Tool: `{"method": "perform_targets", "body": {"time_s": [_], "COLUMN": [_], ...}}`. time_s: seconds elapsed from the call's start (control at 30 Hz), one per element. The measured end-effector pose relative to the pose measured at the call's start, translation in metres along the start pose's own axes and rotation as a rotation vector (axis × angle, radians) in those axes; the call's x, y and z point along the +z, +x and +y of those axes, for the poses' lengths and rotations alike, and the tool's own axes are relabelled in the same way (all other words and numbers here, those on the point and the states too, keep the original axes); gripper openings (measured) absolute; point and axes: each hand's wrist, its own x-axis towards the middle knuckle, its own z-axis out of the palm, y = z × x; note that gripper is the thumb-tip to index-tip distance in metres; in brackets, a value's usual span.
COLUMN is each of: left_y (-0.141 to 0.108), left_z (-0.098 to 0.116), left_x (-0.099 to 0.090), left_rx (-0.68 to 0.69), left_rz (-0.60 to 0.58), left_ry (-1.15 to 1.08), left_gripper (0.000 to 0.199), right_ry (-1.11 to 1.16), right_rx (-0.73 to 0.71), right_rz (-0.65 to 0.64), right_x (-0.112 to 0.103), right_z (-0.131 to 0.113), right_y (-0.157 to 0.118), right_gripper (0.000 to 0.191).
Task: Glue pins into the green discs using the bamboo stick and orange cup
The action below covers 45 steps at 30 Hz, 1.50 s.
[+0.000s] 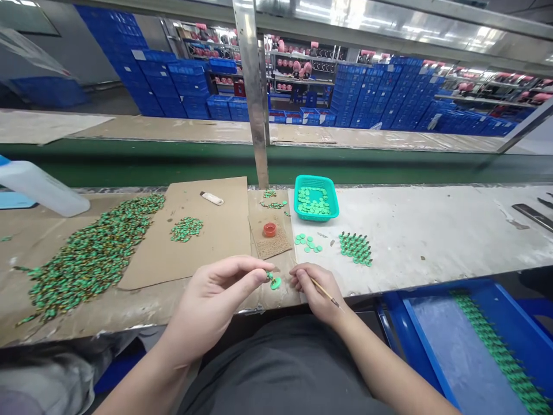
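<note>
My left hand [220, 302] pinches a small green figure on a round green disc [275, 283] between thumb and forefinger, above the table's front edge. Close by on the right, my right hand [317, 288] is closed around a thin brush [326, 291] whose slim end points back toward my wrist. Just beyond the hands, a red cap-like cup [269, 230] stands on a small brown board [276, 246]. Loose green discs [308, 243] lie to its right, near rows of green pieces standing on discs [355, 248].
A teal basket [317, 216] holds more discs. On the left, a large heap of small green pieces [95, 253] borders a cardboard sheet [220, 230] with a smaller pile [186, 229]. A white bottle [43, 187] lies far left. At lower right, a blue crate [514, 305] contains rows of pieces.
</note>
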Motion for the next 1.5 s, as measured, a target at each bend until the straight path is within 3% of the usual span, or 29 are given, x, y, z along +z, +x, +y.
{"method": "perform_targets", "body": {"time_s": [0.23,0.6,0.8,0.93,1.17,1.5], "left_y": [0.021,0.049,0.037,0.029,0.028,0.024], "left_z": [-0.016,-0.055,-0.032,-0.021,-0.019,-0.019], "left_x": [0.002,0.013,0.039,0.051,0.051,0.048], "left_rx": [-0.006,-0.078,-0.107,-0.090,-0.072,-0.003], "left_rz": [-0.026,-0.049,-0.139,-0.121,-0.138,-0.097], "left_ry": [0.059,0.167,0.052,-0.015,-0.017,0.183], "left_gripper": [0.058,0.070,0.060,0.049,0.027,0.027], "right_ry": [-0.036,-0.021,0.125,0.090,0.054,0.004], "right_rx": [-0.026,-0.014,-0.057,-0.150,-0.209,-0.208], "right_rz": [-0.013,0.007,0.117,0.132,0.111,0.084], "right_x": [-0.003,-0.008,-0.019,-0.028,-0.030,-0.033], "right_z": [-0.004,-0.012,-0.039,-0.055,-0.061,-0.062], "right_y": [-0.001,0.008,-0.006,-0.007,-0.007,-0.006], "right_gripper": [0.023,0.012,0.025,0.019,0.012,0.009]}}
